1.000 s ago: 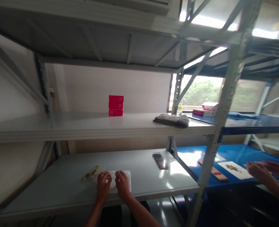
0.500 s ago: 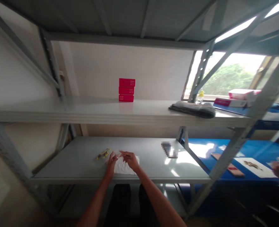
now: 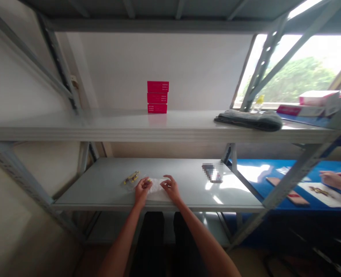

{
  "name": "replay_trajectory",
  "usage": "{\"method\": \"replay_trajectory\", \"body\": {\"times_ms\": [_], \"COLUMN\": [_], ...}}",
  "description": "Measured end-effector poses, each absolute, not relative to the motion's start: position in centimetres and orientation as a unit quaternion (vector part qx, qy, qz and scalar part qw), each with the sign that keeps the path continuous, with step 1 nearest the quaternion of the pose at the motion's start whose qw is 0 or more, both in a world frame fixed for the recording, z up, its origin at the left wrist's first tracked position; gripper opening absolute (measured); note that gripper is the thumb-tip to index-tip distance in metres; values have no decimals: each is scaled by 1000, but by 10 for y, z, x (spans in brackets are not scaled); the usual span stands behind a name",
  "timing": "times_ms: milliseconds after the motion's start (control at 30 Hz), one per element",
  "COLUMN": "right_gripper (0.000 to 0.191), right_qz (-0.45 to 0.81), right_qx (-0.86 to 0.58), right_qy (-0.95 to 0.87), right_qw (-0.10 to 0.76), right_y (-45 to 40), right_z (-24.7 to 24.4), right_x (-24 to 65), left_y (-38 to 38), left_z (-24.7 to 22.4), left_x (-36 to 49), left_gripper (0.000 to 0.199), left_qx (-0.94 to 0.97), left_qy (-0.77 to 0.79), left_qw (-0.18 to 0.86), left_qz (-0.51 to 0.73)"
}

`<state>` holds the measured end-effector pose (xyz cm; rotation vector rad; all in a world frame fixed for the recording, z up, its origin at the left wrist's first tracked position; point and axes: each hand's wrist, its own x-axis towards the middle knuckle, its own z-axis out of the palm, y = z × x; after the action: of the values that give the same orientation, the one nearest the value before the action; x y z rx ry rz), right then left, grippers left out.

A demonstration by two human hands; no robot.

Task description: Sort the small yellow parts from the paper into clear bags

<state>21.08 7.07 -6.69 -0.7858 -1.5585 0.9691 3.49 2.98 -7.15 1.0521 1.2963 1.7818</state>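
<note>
Above a white sheet (image 3: 158,191), paper or cloth, both hands are held over the grey shelf. My left hand (image 3: 142,188) is closed at the sheet's left side, a small yellowish piece (image 3: 149,180) showing at its fingertips. It is too small to name. At the sheet's right side is my right hand (image 3: 171,188), thumb and fingers apart with nothing visible between them. Several small yellow-and-black pieces (image 3: 131,177) lie in a bunch just left of my left hand, seemingly by clear plastic.
A blurred-out dark object (image 3: 212,173) lies right on the lower shelf (image 3: 107,192). Red boxes (image 3: 157,97) and a folded grey cloth (image 3: 248,119) occupy the upper shelf. At right, another person's hand (image 3: 339,181) is over a blue table (image 3: 251,177), behind a slanted metal post (image 3: 286,177).
My hands were together with clear plastic at the fingers; now they are apart, the right one moved rightward. The other person's hand has shifted up. The camera view has tilted down.
</note>
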Motion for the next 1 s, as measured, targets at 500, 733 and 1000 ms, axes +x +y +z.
{"method": "replay_trajectory", "body": {"times_ms": [500, 733, 1000], "right_gripper": [14, 16, 18], "right_qz": [337, 335, 369], "right_qx": [-373, -401, -406], "right_qy": [-695, -693, -640], "right_qw": [514, 497, 538], "right_y": [78, 75, 74], "right_z": [-78, -75, -72], "right_x": [210, 210, 214], "left_y": [24, 24, 25], "left_z": [-65, -67, -70], "left_x": [35, 34, 33], "left_gripper": [60, 49, 52], "left_qx": [412, 453, 479], "left_qy": [441, 451, 454], "left_qw": [380, 386, 383], "left_qz": [701, 665, 646]}}
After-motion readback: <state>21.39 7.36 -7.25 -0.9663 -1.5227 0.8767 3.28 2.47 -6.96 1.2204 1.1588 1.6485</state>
